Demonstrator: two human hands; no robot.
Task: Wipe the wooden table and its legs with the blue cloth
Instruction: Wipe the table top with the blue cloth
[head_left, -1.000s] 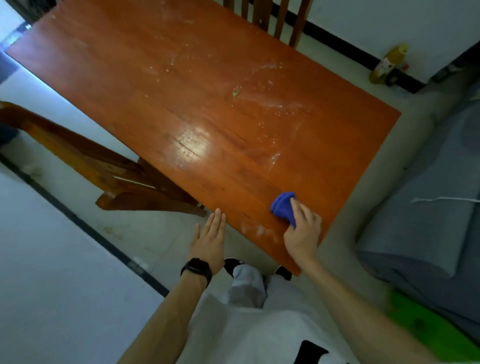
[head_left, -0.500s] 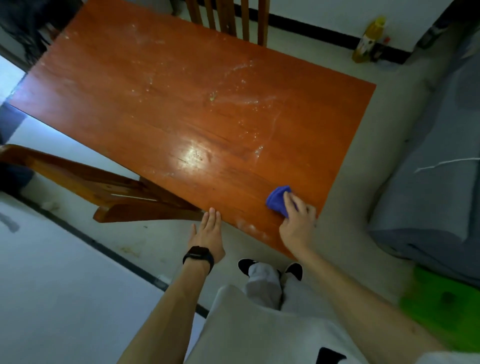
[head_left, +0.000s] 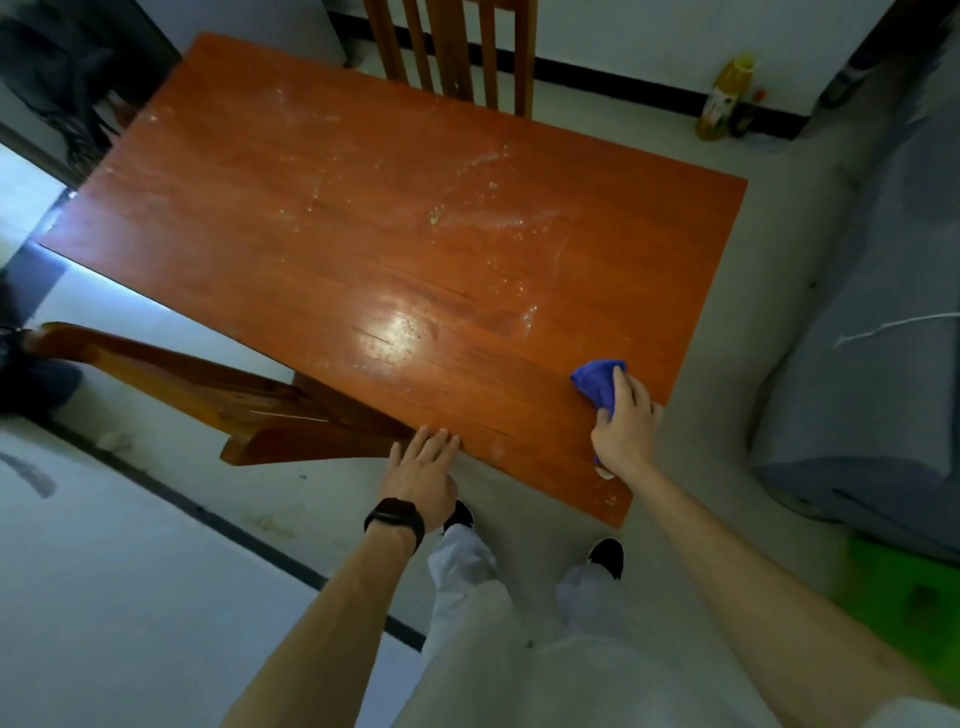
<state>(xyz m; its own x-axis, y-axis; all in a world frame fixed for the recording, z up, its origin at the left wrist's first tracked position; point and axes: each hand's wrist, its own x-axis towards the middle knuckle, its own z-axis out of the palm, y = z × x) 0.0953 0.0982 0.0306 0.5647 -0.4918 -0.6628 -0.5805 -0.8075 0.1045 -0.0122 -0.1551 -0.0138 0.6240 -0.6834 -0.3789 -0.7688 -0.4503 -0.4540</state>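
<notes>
Chair (head_left: 457, 52), bench (head_left: 208, 389) and sofa (head_left: 883, 312) flank the wooden table (head_left: 363, 234)

Glossy smeared wooden table (head_left: 363, 234), seemingly soft cloth (head_left: 595, 382)

The right hand (head_left: 623, 426) covers most of the blue cloth (head_left: 597, 382); only a bunched corner shows past the fingers (head_left: 621, 384), plus a sliver below the wrist. The bench (head_left: 363, 234) hides its own legs; whether any leg is visible cannot be told. The wooden chair (head_left: 452, 47) at the far side is cut off by the top edge, seat hidden behind the bench. A second wooden chair (head_left: 218, 395) lies partly under the bench. The yellow bottle (head_left: 724, 98) label is too small to read. The green object (head_left: 914, 597) at lower right is blurred and unidentifiable.
</notes>
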